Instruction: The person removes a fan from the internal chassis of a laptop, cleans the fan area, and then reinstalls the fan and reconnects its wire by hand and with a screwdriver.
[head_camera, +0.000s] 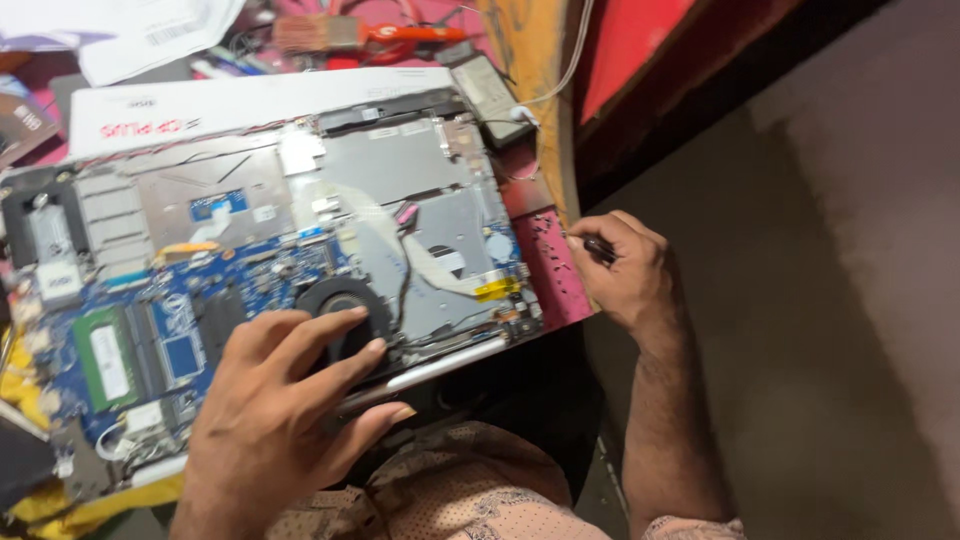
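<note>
Left hand (285, 400) spread flat over opened laptop's (270, 270) fan (345, 305); right hand (622, 268), off the laptop's right edge, pinching a dark screwdriver (598, 247).

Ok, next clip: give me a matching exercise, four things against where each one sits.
1. left hand
2. right hand
3. paintbrush
4. green memory module

A. top of the view, above the white box
B. on the cooling fan side of the opened laptop
C. at the bench's right edge, pinching a small dark tool
D. left part of the blue circuit board

Pairs: 1-B, 2-C, 3-A, 4-D
</note>
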